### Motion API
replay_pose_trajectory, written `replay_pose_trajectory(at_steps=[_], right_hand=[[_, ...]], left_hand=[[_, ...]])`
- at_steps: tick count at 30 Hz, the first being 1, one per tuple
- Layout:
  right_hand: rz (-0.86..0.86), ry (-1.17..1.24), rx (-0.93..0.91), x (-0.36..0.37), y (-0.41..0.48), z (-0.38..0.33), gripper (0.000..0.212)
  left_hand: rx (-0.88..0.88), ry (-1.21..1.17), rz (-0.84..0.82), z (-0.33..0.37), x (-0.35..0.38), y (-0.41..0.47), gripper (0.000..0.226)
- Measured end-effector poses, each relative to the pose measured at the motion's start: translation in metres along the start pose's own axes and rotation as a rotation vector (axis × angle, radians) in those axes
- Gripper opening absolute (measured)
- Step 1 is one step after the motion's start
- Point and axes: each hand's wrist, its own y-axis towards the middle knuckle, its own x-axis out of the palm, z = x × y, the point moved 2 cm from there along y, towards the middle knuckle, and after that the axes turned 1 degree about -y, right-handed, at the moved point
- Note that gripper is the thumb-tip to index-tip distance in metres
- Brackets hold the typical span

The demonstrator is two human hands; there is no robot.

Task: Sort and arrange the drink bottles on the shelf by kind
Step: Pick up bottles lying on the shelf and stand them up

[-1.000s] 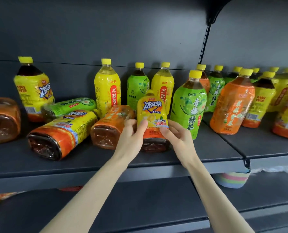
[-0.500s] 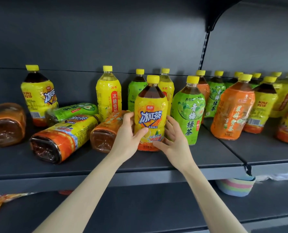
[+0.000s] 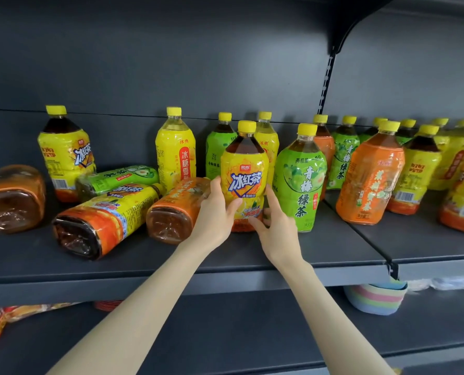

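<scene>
From my head camera, my left hand (image 3: 216, 215) and right hand (image 3: 275, 226) cup the lower sides of the iced black tea bottle (image 3: 244, 177), fingers loosely curled. It stands upright on the shelf (image 3: 225, 255), touching the green tea bottle (image 3: 301, 180).

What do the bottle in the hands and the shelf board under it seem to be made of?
The iced black tea bottle looks like clear plastic: dark tea shows through its bare neck, under a glossy printed film sleeve and a matte yellow plastic cap. The shelf board appears to be sheet metal, painted matte dark grey, judging by its thin folded front lip; this is not certain.
</scene>
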Motion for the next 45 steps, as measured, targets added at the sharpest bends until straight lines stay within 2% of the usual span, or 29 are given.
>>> replay_pose_trajectory(at_steps=[5, 10, 12, 14, 20, 25, 30, 34, 35, 41, 45], right_hand=[[0.01, -0.04, 0.002, -0.006, -0.007, -0.003, 0.064], [0.064, 0.0, -0.08, -0.005, -0.013, -0.02, 0.021], [0.037, 0.077, -0.098, 0.003, -0.014, -0.029, 0.013], [-0.024, 0.143, -0.082, 0.013, -0.014, -0.038, 0.012], [-0.211, 0.23, 0.054, 0.056, -0.005, -0.063, 0.043], [-0.252, 0.315, 0.249, 0.081, 0.005, -0.065, 0.049], [-0.223, 0.421, 0.273, 0.083, 0.002, -0.068, 0.048], [-0.203, 0.511, 0.171, 0.077, -0.004, -0.067, 0.015], [-0.201, 0.532, 0.141, 0.076, -0.005, -0.068, 0.013], [-0.189, 0.631, 0.035, 0.068, -0.011, -0.078, 0.025], [-0.165, 0.637, -0.01, 0.067, -0.012, -0.075, 0.039]], left_hand=[[0.016, 0.13, 0.006, 0.004, -0.017, -0.014, 0.058], [0.268, 0.159, 0.314, 0.0, -0.061, -0.042, 0.018], [0.23, 0.225, 0.394, -0.012, -0.076, -0.048, 0.015], [0.118, 0.261, 0.416, -0.026, -0.085, -0.048, 0.019], [-0.2, 0.165, 0.181, -0.062, -0.091, -0.039, 0.053], [-0.377, -0.106, -0.02, -0.082, -0.089, -0.022, 0.062], [-0.349, -0.206, -0.037, -0.089, -0.086, -0.024, 0.054], [-0.252, -0.3, -0.042, -0.09, -0.088, -0.029, 0.036], [-0.229, -0.322, -0.047, -0.09, -0.09, -0.031, 0.032], [-0.145, -0.468, -0.119, -0.091, -0.097, -0.039, 0.036], [-0.102, -0.475, -0.153, -0.091, -0.097, -0.04, 0.04]])
